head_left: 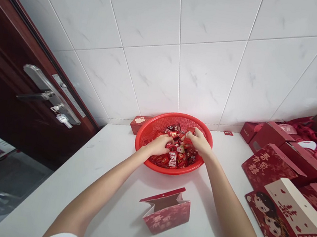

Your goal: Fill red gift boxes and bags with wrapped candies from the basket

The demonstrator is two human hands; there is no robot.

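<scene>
A red plastic basket [140, 143] with mesh sides holds many red-wrapped candies [182, 160]. My left hand [160, 144] reaches in over its left side, fingers closed on a wrapped candy among the others. From the right, my right hand [198, 141], with a ring on one finger, pinches a red-wrapped candy near the middle of the basket. Its fingertips are partly hidden by the wrappers. Between my forearms, on the white table, an open red paper gift box [168, 216] stands with its top flaps spread and its pale inside showing.
Red gift boxes and bags [274, 165] crowd the table's right side, one cream-topped [297, 212]. Behind the basket sits a small red box [139, 124]. A small red packet [228, 133] lies by the tiled wall [207, 78]. At left is a dark red door [11, 59] with keys in its lock.
</scene>
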